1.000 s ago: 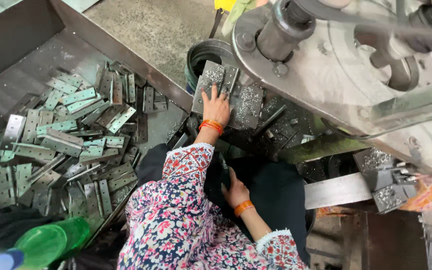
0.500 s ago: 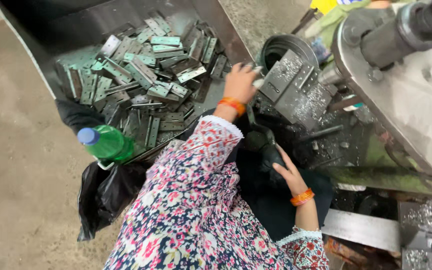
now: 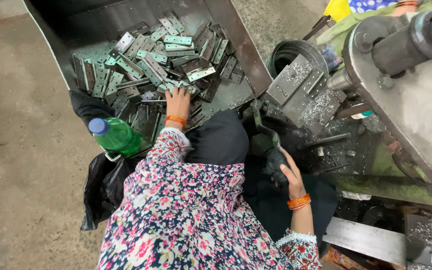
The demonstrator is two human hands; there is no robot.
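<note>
The person wears a long-sleeved garment of floral cloth, pink, red and white blossoms with green leaves on a dark navy ground. The right sleeve ends in a white lace-like trim at the cuff (the left cuff shows a pale edge as well). The left hand (image 3: 178, 101) has an orange-red bangle at the wrist; the right hand (image 3: 290, 172) has a stack of orange and red bangles. Dark black cloth covers the lap.

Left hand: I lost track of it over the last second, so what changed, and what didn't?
The left hand left the block on the machine and swung over to the tray's metal plates, fingers now on them. The right hand stayed low on the dark lever handle.
</note>
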